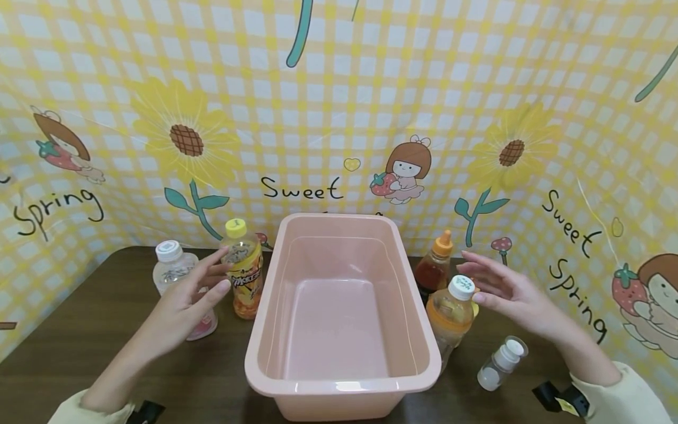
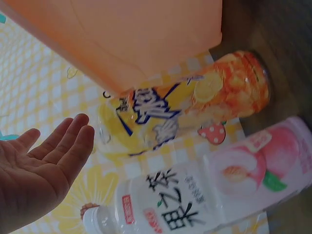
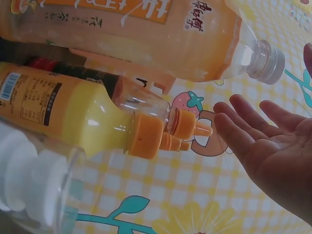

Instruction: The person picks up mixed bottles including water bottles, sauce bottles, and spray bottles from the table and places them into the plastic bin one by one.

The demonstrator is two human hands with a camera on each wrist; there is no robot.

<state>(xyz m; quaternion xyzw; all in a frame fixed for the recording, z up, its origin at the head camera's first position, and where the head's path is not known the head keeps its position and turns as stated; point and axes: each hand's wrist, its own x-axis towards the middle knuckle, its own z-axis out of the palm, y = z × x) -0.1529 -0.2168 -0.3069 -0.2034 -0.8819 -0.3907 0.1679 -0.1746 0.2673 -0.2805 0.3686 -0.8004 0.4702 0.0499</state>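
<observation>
My left hand, fingers extended and holding nothing, hovers over a peach drink bottle with a white cap. Its fingertips come close to a yellow-capped iced tea bottle, whose lemon label faces the left wrist view. My right hand is also empty, fingers loosely stretched, beside a white-capped bottle of orange drink. Behind that stands a dark red sauce bottle with an orange nozzle. A yellow squeeze bottle shows in the right wrist view but is mostly hidden from the head view.
Between the hands stands a pink plastic tub with nothing in it. A small clear bottle with a white top is at the right on the dark wooden table. A yellow checked cloth hangs behind and at the sides.
</observation>
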